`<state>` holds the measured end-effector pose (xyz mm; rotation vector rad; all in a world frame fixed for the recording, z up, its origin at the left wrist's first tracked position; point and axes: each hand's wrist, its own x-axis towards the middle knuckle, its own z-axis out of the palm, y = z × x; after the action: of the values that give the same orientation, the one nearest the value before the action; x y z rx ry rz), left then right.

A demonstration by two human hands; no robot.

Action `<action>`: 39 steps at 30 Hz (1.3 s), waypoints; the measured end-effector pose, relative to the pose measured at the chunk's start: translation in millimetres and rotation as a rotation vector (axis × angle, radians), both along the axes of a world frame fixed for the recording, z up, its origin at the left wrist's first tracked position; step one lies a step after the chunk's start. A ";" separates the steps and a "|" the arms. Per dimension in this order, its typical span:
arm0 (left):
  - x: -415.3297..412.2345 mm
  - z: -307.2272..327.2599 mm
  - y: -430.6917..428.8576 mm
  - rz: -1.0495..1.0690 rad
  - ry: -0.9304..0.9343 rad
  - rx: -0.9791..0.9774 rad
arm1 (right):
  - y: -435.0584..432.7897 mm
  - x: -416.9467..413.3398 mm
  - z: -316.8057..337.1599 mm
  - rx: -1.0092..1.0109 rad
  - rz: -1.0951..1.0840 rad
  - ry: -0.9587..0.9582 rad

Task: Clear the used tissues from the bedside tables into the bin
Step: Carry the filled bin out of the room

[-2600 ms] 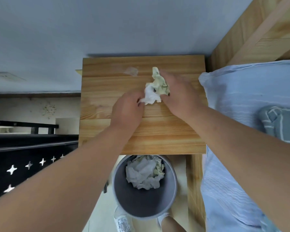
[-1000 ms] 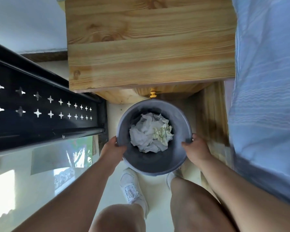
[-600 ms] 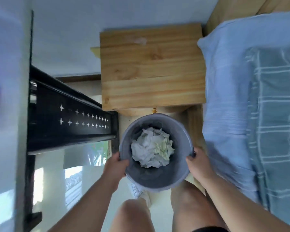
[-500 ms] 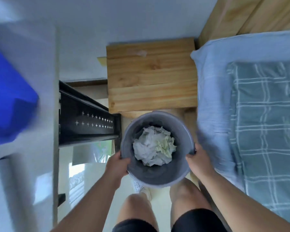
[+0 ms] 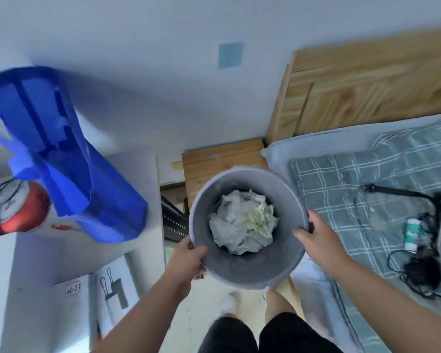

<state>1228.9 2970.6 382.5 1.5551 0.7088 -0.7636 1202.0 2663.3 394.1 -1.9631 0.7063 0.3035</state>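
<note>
Centre of frame: a grey bin [image 5: 250, 268] held off the floor by a standing person, the left hand [image 5: 186, 258] clasping its lower-left rim and the right hand [image 5: 316, 238] clasping the right rim, fingers curled over the edge. Crumpled tissues [image 5: 242, 222], white with some pale yellow, lie in a heap inside the bin. Behind the bin, the wooden bedside table [image 5: 214, 156] shows a bare top. Right of frame: a bed [image 5: 341, 179] with a checked cover and dark cables. Upper left: a blue bag [image 5: 61, 154] on a white surface.
</note>
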 end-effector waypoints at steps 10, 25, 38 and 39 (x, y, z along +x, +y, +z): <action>-0.9 71.4 6.8 -0.365 -0.098 -0.098 | 32.6 -127.7 62.8 -0.062 -0.349 -0.077; -181.7 118.4 -129.8 -1.327 -0.227 -0.193 | 121.9 -478.3 98.4 -0.152 -1.112 -0.138; -507.6 123.8 -103.3 -2.117 -0.063 -0.249 | 402.8 -752.8 112.6 -0.177 -1.917 -0.024; -534.7 125.0 -100.4 -2.182 -0.057 -0.254 | 426.0 -766.1 111.6 -0.185 -1.986 -0.003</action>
<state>694.3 2870.1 507.6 1.5795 -1.5191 -2.0938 435.9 3089.3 505.7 -0.6191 2.2300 -0.9744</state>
